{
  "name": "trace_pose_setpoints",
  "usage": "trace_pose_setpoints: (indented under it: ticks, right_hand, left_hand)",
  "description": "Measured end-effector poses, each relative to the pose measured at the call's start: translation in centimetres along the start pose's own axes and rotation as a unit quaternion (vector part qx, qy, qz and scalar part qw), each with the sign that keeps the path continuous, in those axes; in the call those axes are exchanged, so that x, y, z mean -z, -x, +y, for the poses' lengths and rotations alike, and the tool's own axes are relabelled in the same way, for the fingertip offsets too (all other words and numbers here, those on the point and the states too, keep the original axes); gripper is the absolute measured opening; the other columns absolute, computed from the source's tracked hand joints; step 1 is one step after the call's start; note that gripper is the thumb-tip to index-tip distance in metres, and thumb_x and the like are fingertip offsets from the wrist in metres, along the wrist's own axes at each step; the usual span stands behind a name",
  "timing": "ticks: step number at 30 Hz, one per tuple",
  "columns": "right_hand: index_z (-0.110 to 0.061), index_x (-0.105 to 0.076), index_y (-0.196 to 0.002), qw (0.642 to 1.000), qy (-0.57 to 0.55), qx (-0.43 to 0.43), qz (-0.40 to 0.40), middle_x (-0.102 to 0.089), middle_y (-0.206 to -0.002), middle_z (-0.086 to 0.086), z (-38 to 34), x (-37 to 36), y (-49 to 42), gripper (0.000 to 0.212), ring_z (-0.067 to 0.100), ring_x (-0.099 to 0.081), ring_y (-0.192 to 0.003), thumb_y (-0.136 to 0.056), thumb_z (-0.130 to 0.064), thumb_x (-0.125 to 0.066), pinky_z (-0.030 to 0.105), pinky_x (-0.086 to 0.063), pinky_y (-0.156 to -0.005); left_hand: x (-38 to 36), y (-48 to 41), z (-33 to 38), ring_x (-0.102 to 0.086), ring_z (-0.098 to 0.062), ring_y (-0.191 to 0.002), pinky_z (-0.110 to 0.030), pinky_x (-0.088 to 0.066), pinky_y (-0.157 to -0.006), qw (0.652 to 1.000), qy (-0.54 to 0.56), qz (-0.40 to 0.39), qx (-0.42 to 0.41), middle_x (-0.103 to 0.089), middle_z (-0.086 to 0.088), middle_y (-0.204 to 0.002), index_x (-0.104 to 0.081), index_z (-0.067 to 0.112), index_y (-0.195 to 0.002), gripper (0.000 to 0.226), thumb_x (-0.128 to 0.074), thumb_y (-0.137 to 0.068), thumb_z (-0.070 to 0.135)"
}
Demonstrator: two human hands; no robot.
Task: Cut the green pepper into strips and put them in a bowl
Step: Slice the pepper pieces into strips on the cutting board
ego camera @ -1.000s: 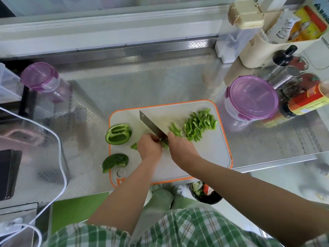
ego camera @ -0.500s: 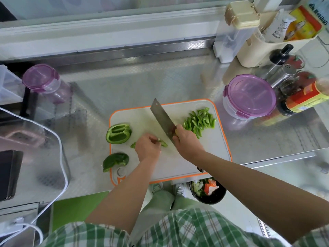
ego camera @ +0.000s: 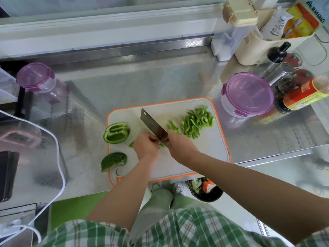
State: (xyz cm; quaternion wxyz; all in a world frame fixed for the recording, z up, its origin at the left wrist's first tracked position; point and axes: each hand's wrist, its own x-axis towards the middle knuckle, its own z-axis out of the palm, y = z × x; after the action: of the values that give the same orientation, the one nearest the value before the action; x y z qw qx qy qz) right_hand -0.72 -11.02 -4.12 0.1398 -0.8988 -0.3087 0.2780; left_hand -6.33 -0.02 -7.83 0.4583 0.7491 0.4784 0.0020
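Since half a second ago the knife (ego camera: 154, 128) has swung back from the strips' side to the left hand (ego camera: 146, 147), and the flat of its blade now leans close against that hand's knuckles.

Nearest, below the counter edge by the feet, a dark bowl (ego camera: 206, 192) holds mixed scraps; I cannot tell whether it is the bowl meant for the strips.

On the board (ego camera: 220, 139) the left hand is curled, fingertips tucked down on a small pepper piece (ego camera: 131, 144). Most of that piece is hidden under the hand, with green showing at either side. The right hand (ego camera: 181, 148) is wrapped round the knife's handle, which is itself out of sight.

A dark wedge (ego camera: 114, 161) lies at the board's near left corner, partly over the rim. Beyond it an open half (ego camera: 116, 132) rests hollow side up on the left rim. The cut strips (ego camera: 195, 122) are heaped on the far right of the board, apart from the blade.

Judging by look, the pepper is light and crisp – stiff enough to snap, with a waxy skin that could skid under the edge. The curved pieces will likely rock, so each wants pressing flat and pinning from above, knuckles forward and tips back. The strips are loose and would scatter, so they are best scooped between the blade's flat and a cupped hand.

Farther off, a tub (ego camera: 247, 93) with a purple lid stands just beyond the board's right corner.
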Motion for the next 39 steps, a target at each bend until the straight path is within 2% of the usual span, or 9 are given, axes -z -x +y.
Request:
trace_pose_setpoints:
  ticks: [15, 17, 20, 24, 28, 30, 33, 35, 39]
  right_hand:
    - [-0.016, -0.029, -0.094, 1.000, 0.011, 0.004, 0.006, -0.052, -0.081, 0.008, -0.6, -0.6, -1.0, 0.014, 0.036, -0.058, -0.081, -0.098, -0.011, -0.040, 0.037, -0.032, -0.056]
    - [-0.013, -0.034, -0.099, 1.000, 0.007, 0.002, 0.013, -0.057, -0.088, 0.012, -0.4, -0.4, -1.0, 0.005, 0.038, -0.059, -0.084, -0.099, -0.012, -0.039, 0.038, -0.035, -0.058]
    - [-0.006, -0.040, -0.112, 0.998, -0.026, -0.042, 0.041, -0.060, -0.098, 0.020, 0.9, 0.7, -1.5, 0.017, 0.041, -0.059, -0.090, -0.099, -0.017, -0.042, 0.042, -0.042, -0.065]
    - [-0.010, -0.033, -0.095, 0.995, -0.059, -0.049, 0.056, -0.056, -0.086, 0.019, 2.0, 1.6, -1.3, 0.012, 0.041, -0.057, -0.083, -0.097, -0.015, -0.044, 0.037, -0.033, -0.060]
    - [-0.005, -0.039, -0.100, 0.994, -0.088, -0.003, 0.072, -0.059, -0.090, 0.024, 0.6, 0.8, -0.5, 0.011, 0.040, -0.057, -0.079, -0.096, -0.013, -0.045, 0.035, -0.030, -0.058]
    - [-0.001, -0.041, -0.109, 0.993, -0.100, 0.000, 0.066, -0.059, -0.089, 0.022, -0.2, 0.1, -0.2, 0.018, 0.038, -0.056, -0.078, -0.097, -0.015, -0.044, 0.034, -0.031, -0.058]
    - [-0.001, -0.041, -0.116, 0.995, -0.086, -0.002, 0.043, -0.057, -0.086, 0.018, -0.6, -0.9, 0.2, 0.023, 0.032, -0.049, -0.070, -0.098, -0.015, -0.043, 0.032, -0.029, -0.058]
    - [-0.002, -0.041, -0.116, 0.997, -0.076, -0.007, 0.028, -0.059, -0.089, 0.020, -0.1, -1.1, 0.3, 0.023, 0.031, -0.050, -0.072, -0.098, -0.015, -0.043, 0.033, -0.030, -0.059]
    - [-0.003, -0.041, -0.108, 0.995, -0.061, -0.054, 0.056, -0.060, -0.094, 0.021, 1.9, 0.2, -0.1, 0.016, 0.039, -0.059, -0.087, -0.098, -0.015, -0.043, 0.035, -0.035, -0.062]
  left_hand:
    - [0.0, -0.5, -0.5, -0.070, -0.027, -0.074, -0.039, -0.057, -0.076, 1.000, -0.011, -0.014, -0.007, -0.073, -0.002, -0.080, -0.071, 0.019, -0.074, 0.012, -0.076, -0.076, 0.008]
    - [-0.1, -0.6, -0.5, -0.070, -0.026, -0.073, -0.040, -0.058, -0.074, 1.000, -0.015, -0.016, -0.010, -0.073, -0.002, -0.078, -0.070, 0.020, -0.071, 0.015, -0.077, -0.077, 0.008]
    - [-0.1, -0.8, -0.6, -0.070, -0.026, -0.072, -0.040, -0.059, -0.073, 0.999, -0.029, -0.020, -0.026, -0.073, -0.003, -0.080, -0.071, 0.017, -0.074, 0.011, -0.077, -0.076, 0.008]
    - [0.1, -0.5, -0.7, -0.070, -0.029, -0.071, -0.042, -0.059, -0.070, 0.997, -0.043, -0.018, -0.063, -0.073, -0.007, -0.082, -0.071, 0.016, -0.077, 0.007, -0.074, -0.080, 0.010]
    - [0.4, -0.1, -1.0, -0.068, -0.033, -0.063, -0.047, -0.059, -0.063, 0.998, -0.015, -0.017, -0.061, -0.070, -0.013, -0.080, -0.064, 0.021, -0.084, 0.015, -0.057, -0.090, 0.009]
    - [1.3, 0.3, -0.8, -0.068, -0.032, -0.070, -0.046, -0.058, -0.071, 0.997, -0.028, 0.008, -0.069, -0.070, -0.009, -0.081, -0.065, 0.019, -0.089, 0.013, -0.054, -0.092, 0.013]
    - [3.0, 1.1, -0.5, -0.064, -0.029, -0.086, -0.030, -0.046, -0.074, 0.989, -0.108, 0.067, -0.079, -0.069, -0.008, -0.094, -0.066, 0.012, -0.096, 0.015, -0.052, -0.096, 0.015]
    - [3.6, 1.5, -0.8, -0.062, -0.028, -0.091, -0.032, -0.042, -0.073, 0.980, -0.159, 0.086, -0.084, -0.068, -0.009, -0.101, -0.066, 0.010, -0.100, 0.017, -0.050, -0.097, 0.015]
    - [3.9, 2.0, -1.2, -0.059, -0.031, -0.112, -0.039, -0.047, -0.089, 0.969, -0.223, 0.072, -0.085, -0.062, -0.009, -0.123, -0.066, 0.014, -0.119, 0.028, -0.052, -0.095, 0.009]
